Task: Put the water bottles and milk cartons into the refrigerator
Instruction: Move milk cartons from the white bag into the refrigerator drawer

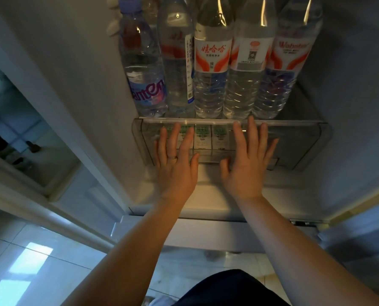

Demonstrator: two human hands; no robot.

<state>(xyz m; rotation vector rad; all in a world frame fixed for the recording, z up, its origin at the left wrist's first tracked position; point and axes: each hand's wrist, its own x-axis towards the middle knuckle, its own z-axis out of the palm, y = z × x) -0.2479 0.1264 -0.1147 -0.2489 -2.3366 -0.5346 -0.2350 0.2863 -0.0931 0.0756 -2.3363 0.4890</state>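
Note:
Several clear water bottles (213,69) stand in a row on a glass shelf (299,111) inside the open refrigerator. The leftmost bottle (144,71) has a blue cap and a purple label. Below the shelf is a clear plastic drawer (305,146) with several small green-and-white milk cartons (203,139) standing inside it. My left hand (176,162) and my right hand (248,160) lie flat against the drawer's front, fingers spread, holding nothing. A ring sits on one finger of my left hand.
The refrigerator door (29,133) stands open at the left, with dark items in its shelf bin. The white bottom ledge of the compartment (206,202) lies under my wrists. A tiled floor (29,268) shows below.

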